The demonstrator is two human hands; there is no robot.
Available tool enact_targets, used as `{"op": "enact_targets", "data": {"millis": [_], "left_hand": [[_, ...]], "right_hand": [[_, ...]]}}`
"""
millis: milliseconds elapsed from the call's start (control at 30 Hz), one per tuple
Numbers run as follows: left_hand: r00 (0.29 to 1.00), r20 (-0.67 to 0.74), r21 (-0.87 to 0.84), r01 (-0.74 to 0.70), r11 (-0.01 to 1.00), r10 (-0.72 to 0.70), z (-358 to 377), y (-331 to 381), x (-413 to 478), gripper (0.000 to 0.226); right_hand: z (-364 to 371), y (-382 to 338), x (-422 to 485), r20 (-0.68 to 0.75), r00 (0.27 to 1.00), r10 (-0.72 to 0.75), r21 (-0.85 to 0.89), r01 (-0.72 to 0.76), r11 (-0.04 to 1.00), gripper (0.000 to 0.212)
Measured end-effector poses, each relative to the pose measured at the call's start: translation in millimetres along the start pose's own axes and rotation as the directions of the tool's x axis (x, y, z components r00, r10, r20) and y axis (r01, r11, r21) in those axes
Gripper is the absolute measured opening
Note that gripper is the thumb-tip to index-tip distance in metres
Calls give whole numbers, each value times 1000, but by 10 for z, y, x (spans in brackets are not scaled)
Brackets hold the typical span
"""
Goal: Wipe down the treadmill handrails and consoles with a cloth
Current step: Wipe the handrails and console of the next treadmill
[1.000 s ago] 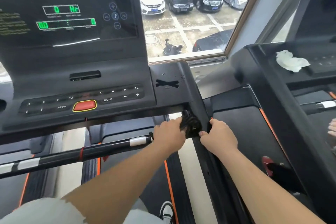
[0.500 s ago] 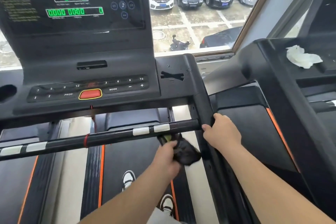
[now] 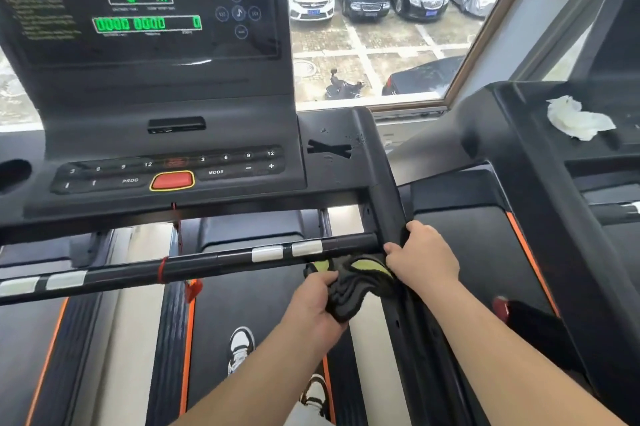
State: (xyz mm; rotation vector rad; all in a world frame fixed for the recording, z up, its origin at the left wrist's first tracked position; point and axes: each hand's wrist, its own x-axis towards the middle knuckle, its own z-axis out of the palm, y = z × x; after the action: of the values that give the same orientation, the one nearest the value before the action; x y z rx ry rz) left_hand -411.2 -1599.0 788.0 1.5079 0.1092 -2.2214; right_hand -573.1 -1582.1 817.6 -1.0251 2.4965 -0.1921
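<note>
A dark cloth with yellow-green patches (image 3: 349,287) hangs bunched just below the right end of the black front handrail (image 3: 207,261). My left hand (image 3: 311,301) grips the cloth from the lower left. My right hand (image 3: 424,252) wraps the black right side rail (image 3: 384,204) where the front handrail meets it, fingers touching the cloth's upper right edge. The black console (image 3: 156,135) with green digits and a red stop button (image 3: 172,180) stands above and to the left of both hands.
A second treadmill's console (image 3: 519,155) stands on the right with a crumpled white tissue (image 3: 578,119) on it. A window (image 3: 381,27) behind shows parked cars. Below are the belt (image 3: 242,304), orange-edged side strips and my shoes (image 3: 240,347).
My left hand pulled the cloth off the side rail, down below the front handrail, then lifted it back toward the joint. My right hand stayed on the side rail. The view tilted down.
</note>
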Motion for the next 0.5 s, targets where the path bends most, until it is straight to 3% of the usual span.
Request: {"op": "enact_targets", "data": {"millis": [200, 300, 500], "left_hand": [[993, -105, 8, -44, 999, 45, 244, 64, 389, 23], [994, -108, 33, -32, 999, 36, 336, 15, 121, 21], [991, 13, 156, -130, 979, 130, 411, 326, -408, 22]], "right_hand": [[4, 15, -37, -10, 1000, -23, 16, 23, 1000, 50], [2, 14, -29, -9, 1000, -24, 5, 24, 1000, 49], [-58, 38, 22, 11, 1000, -16, 45, 15, 999, 50]]}}
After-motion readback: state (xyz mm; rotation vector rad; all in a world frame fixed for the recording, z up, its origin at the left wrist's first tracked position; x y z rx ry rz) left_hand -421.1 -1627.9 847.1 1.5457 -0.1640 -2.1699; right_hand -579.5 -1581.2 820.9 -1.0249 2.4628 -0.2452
